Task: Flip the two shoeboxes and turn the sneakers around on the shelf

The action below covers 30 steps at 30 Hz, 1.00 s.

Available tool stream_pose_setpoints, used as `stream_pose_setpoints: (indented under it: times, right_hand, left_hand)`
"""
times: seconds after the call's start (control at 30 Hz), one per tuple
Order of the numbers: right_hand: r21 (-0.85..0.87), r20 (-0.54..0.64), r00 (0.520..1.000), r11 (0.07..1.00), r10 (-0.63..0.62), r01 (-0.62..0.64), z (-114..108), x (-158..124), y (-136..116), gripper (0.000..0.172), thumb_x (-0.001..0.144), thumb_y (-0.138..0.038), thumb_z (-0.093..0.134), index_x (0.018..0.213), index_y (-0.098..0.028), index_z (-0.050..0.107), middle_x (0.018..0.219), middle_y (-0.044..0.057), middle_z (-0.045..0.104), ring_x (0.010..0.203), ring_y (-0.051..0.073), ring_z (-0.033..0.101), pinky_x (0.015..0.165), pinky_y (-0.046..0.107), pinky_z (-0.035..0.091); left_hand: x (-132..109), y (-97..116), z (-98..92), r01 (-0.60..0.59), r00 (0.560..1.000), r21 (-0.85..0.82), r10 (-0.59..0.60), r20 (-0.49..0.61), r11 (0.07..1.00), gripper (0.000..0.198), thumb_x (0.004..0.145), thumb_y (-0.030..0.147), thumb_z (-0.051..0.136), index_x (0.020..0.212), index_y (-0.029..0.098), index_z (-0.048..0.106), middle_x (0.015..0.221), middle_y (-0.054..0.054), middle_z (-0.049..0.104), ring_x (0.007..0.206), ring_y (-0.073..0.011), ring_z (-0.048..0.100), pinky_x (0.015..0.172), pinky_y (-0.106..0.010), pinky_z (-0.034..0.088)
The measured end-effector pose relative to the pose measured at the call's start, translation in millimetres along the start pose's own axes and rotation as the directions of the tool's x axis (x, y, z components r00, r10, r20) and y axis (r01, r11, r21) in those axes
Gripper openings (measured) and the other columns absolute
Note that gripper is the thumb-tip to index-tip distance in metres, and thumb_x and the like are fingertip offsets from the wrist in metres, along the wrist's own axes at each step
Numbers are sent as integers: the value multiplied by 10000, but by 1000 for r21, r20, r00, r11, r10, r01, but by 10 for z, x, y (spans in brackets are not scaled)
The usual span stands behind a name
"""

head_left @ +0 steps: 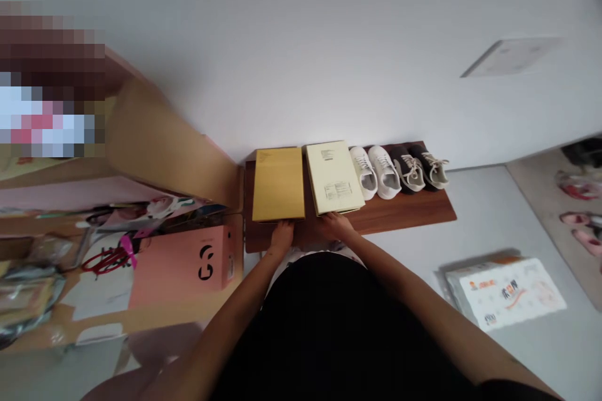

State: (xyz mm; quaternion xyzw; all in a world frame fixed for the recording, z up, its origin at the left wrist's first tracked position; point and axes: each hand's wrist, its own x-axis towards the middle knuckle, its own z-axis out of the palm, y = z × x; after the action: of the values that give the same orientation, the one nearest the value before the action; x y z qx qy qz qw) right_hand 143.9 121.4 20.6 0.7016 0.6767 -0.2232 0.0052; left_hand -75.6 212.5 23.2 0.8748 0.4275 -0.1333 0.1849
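A yellow box (279,185) and a cream box (333,175) with small print lie side by side on a dark brown wooden board (409,213) against the wall. My left hand (282,235) is at the front edge of the yellow box, with its fingers curled out of clear sight. At the near edge of the cream box is my right hand (338,225), closed on that edge, its fingertips partly hidden. A pair of white sneakers (376,172) stands right of the cream box. Dark sneakers with pale laces (420,168) stand beside them.
Left, a shelf unit (188,310) holds a pink box (181,263), a red item with a pink ribbon (110,258) and plastic-wrapped things. A white tissue pack (510,293) lies on the floor at right. Pink slippers (586,235) are at the far right.
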Motion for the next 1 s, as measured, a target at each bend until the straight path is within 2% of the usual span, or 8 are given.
stream_pose_setpoints:
  times: [0.2,0.3,0.4,0.5,0.6,0.67,0.83,1.0]
  right_hand:
    - [231,-208,975,972,84,-34,134,-378,60,401,893,-63,534,1244,-186,684,1358,115,618,1233,235,575,1069,341,475]
    - [382,-410,884,922,222,-54,149,-758,407,376,918,-103,484,1208,-213,695,1313,104,628,1226,231,578,1092,378,477]
    - [473,-517,765,873,383,-117,68,-1068,980,344,954,-182,449,1205,-196,684,1252,138,627,1191,252,590,1072,438,497]
    - [489,-509,728,850,460,-195,-100,-1148,1571,377,951,-224,450,1272,-150,635,1283,173,596,1235,275,562,1058,467,503]
    - [463,-403,769,835,496,-297,-323,-1008,2001,444,935,-227,465,1354,-121,566,1389,195,538,1292,291,535,1036,445,511]
    - [417,-287,815,832,503,-366,-468,-858,2187,479,933,-224,478,1400,-129,527,1465,192,491,1293,293,543,1015,416,513]
    - [278,-78,887,864,456,-419,-688,-595,2446,499,966,-201,451,1463,-151,464,1409,172,549,1191,271,612,980,375,494]
    - [174,32,942,926,335,-336,-768,-525,2528,360,988,-157,377,1264,-131,607,1218,160,642,1134,259,634,972,363,474]
  left_hand:
    - [-173,63,15,39,998,71,-43,53,997,578,940,33,345,1499,129,456,1416,-206,542,1206,-277,591,988,-386,523]
    - [-249,128,-53,47,998,-14,-46,37,999,492,972,126,402,1451,157,511,1385,-173,583,1167,-265,623,993,-380,518]
    - [-175,479,-173,-101,992,-125,90,-90,987,405,1010,205,393,1354,187,606,1302,-132,649,1196,-236,618,1066,-367,475]
    - [138,1107,-264,-264,946,-98,237,-221,960,446,1004,264,473,1440,212,550,1460,-141,559,1396,-262,479,1179,-422,362]
    - [539,1662,-268,-233,954,-2,228,-194,973,740,873,324,718,1549,274,419,1647,-159,313,1536,-392,220,1209,-615,212]
    - [737,1830,-235,-145,978,36,149,-143,989,830,825,289,769,1562,330,390,1677,-148,240,1548,-435,132,1175,-712,142]
    - [863,1738,-173,-91,994,56,95,-63,994,682,934,134,521,1553,390,392,1675,-71,271,1570,-353,104,1172,-726,116]
    - [795,1601,-294,-86,996,29,87,-37,996,645,969,160,421,1573,375,357,1672,-46,286,1571,-311,132,1199,-686,115]
